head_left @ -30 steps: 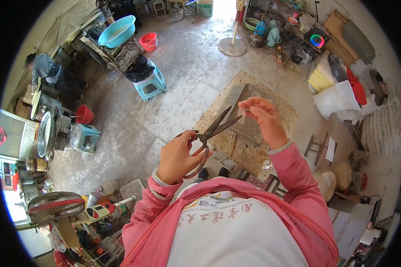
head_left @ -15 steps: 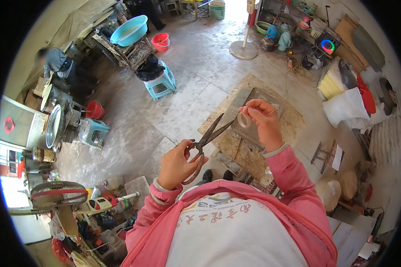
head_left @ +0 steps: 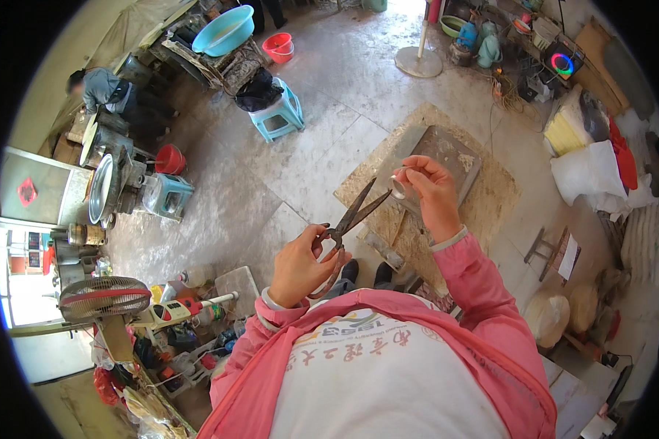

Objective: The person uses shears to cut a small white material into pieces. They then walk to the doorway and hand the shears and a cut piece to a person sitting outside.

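Left hand [head_left: 297, 266] grips dark scissors [head_left: 336, 233] — right hand [head_left: 435, 196], two o'clock, pinches a pale ring [head_left: 398, 192] — lettered white T-shirt [head_left: 359, 391] at six.

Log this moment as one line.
left hand: holds scissors, blades apart | right hand: pinches pale ring | below: tray on board

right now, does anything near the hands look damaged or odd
The dark metal scissors in the left grip look rusty, with brownish handles. Below, the tan rectangular wooden board looks blotchy and stained, suggesting wear.
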Available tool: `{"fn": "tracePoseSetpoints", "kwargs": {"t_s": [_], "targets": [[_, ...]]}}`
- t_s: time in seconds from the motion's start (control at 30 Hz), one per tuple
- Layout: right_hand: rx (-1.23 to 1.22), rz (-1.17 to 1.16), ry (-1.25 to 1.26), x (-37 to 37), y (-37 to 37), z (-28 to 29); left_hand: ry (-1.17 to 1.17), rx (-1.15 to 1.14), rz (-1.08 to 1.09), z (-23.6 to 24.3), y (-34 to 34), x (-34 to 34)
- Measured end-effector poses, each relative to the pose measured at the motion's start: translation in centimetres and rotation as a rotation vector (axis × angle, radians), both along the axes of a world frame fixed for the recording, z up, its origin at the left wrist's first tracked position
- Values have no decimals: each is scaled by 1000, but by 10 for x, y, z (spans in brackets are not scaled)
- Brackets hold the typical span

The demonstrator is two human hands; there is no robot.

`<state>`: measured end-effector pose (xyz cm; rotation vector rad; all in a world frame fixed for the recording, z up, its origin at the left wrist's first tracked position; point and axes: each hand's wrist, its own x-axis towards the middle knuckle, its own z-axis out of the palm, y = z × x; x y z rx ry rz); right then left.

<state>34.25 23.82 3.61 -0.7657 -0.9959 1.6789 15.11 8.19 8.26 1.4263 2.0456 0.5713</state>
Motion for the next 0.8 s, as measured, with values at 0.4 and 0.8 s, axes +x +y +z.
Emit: {"fn": "tracePoseSetpoints", "kwargs": {"t_s": [0.4, 0.8], "targets": [[-69, -21, -22, 34, -11, -11, 25, -72, -56, -2, 21, 35], [7, 56, -125, 52, -11, -14, 100, -57, -139, 2, 39, 52]]}}
